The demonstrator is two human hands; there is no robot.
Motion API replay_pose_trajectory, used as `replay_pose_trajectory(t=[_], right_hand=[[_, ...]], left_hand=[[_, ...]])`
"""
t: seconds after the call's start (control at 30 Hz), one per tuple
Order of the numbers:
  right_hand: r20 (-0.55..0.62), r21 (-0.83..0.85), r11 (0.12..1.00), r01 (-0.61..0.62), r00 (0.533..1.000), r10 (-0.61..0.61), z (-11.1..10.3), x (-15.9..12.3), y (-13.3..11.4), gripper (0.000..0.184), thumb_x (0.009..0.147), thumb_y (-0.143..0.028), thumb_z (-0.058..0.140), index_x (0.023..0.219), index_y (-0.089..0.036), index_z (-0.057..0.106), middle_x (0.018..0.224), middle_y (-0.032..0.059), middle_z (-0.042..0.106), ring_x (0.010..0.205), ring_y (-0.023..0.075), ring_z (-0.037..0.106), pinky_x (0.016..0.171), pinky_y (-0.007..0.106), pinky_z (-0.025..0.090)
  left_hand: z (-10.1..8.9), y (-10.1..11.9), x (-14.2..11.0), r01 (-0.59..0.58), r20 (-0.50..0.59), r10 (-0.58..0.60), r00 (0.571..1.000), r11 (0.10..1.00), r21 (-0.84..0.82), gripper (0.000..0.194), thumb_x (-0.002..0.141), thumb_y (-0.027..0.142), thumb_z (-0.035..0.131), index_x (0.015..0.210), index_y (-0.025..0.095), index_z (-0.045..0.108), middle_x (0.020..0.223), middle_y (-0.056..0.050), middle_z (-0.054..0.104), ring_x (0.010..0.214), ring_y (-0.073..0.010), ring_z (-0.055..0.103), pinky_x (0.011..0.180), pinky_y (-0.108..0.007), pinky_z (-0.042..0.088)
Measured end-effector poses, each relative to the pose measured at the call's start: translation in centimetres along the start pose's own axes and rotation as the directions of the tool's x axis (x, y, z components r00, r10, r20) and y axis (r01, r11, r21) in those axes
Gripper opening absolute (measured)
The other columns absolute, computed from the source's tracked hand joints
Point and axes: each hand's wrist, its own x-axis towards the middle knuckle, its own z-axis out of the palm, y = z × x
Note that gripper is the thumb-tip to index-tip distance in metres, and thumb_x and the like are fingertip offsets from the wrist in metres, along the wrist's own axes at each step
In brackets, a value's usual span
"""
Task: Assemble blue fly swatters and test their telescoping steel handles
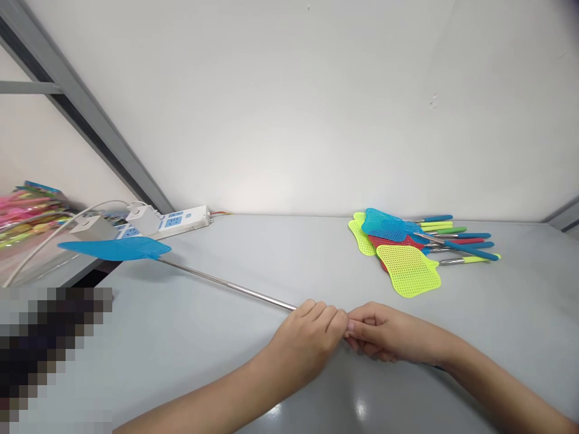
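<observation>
A blue fly swatter (115, 248) with a long, thin metal rod is stretched out to the left over the grey table. My left hand (312, 331) is wrapped round its rod. Right beside it, my right hand (377, 331) pinches the same shaft, its fingers closed near the left hand's knuckles. The handle end is mostly hidden behind my right hand and wrist. To the right, towards the wall, lies a pile of short fly swatters with mesh heads, among them a yellow-green swatter (409, 271), a blue swatter (384, 225) and a partly covered red one.
A white power strip (185, 221) with plugged-in white chargers (143, 219) and a cable stands at the table's back left. Beyond the left edge are colourful plastic-wrapped goods (31, 214). A white wall (307, 120) rises behind the table, with a grey metal post (97, 102) at left.
</observation>
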Motion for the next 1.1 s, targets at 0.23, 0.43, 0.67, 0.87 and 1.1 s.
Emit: replay_pose_trajectory(t=[0.23, 0.43, 0.67, 0.87, 1.1], right_hand=[[-0.011, -0.041, 0.999, 0.036, 0.999, -0.036, 0.0, 0.0, -0.2, 0.035, 0.084, -0.044, 0.043, 0.067, -0.014, 0.047, 0.058, -0.0041, 0.036, 0.048, 0.0052, 0.03, 0.04, 0.015, 0.024], [0.013, -0.115, 0.992, 0.049, 0.999, -0.048, -0.3, -0.1, -0.1, 0.033, 0.087, -0.042, 0.039, 0.068, -0.015, 0.047, 0.057, -0.0047, 0.034, 0.048, 0.005, 0.029, 0.041, 0.015, 0.025], [-0.003, -0.177, 0.983, 0.053, 0.999, -0.054, -0.4, -0.3, -0.4, 0.034, 0.088, -0.041, 0.037, 0.067, -0.015, 0.046, 0.058, -0.0047, 0.034, 0.048, 0.0052, 0.028, 0.041, 0.015, 0.025], [-0.003, -0.195, 0.979, 0.056, 0.998, -0.058, -0.7, -0.4, -0.5, 0.036, 0.088, -0.042, 0.037, 0.066, -0.016, 0.045, 0.054, -0.0064, 0.029, 0.046, 0.0048, 0.026, 0.04, 0.015, 0.024], [-0.014, -0.22, 0.973, 0.072, 0.997, -0.077, -0.7, -0.5, -0.6, 0.035, 0.088, -0.041, 0.036, 0.065, -0.016, 0.043, 0.053, -0.007, 0.027, 0.045, 0.0048, 0.025, 0.04, 0.016, 0.022]], left_hand=[[-0.9, 0.1, 0.2, 0.049, 0.019, -0.048, 0.999, 0.999, -0.025, 0.022, 0.066, -0.001, 0.035, 0.076, 0.017, 0.042, 0.064, 0.0, 0.045, 0.055, -0.0152, 0.037, 0.053, -0.027, 0.027], [-1.0, 0.2, 0.1, 0.066, 0.01, -0.066, 0.998, 0.997, -0.039, 0.022, 0.068, -0.002, 0.034, 0.074, 0.018, 0.041, 0.063, 0.001, 0.043, 0.055, -0.0149, 0.036, 0.054, -0.027, 0.027], [-1.2, -0.2, 0.1, 0.081, 0.025, -0.08, 0.996, 0.996, -0.049, 0.025, 0.061, -0.004, 0.034, 0.069, 0.018, 0.042, 0.062, 0.001, 0.044, 0.054, -0.0143, 0.032, 0.053, -0.026, 0.026], [-1.3, -0.5, 0.0, 0.107, 0.055, -0.103, 0.993, 0.991, -0.079, 0.024, 0.064, -0.004, 0.035, 0.071, 0.018, 0.043, 0.064, 0.001, 0.045, 0.056, -0.0142, 0.034, 0.055, -0.025, 0.027], [-1.8, -1.1, -0.1, 0.123, 0.061, -0.118, 0.991, 0.989, -0.079, 0.024, 0.065, -0.004, 0.034, 0.07, 0.018, 0.043, 0.064, 0.001, 0.045, 0.056, -0.014, 0.034, 0.056, -0.026, 0.026]])
